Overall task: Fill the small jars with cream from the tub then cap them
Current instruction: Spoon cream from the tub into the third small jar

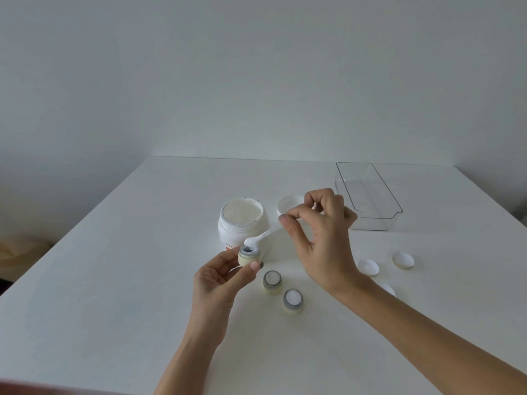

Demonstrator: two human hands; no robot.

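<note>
Left hand: gripping third small jar, lifted to meet spatula.
Right hand: pinching spatula, cream-laden tip over jar mouth.
Tub: open, 12 o'clock of jar.
Filled jars: uncapped, 5 o'clock.

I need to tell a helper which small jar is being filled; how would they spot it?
Start at the big open tub. Right before it the left hand holds up a small jar, spatula at its mouth. The other two jars stand on the table.

A white table stands against plain pale grey walls, evenly lit, with something brown at far left.
</note>
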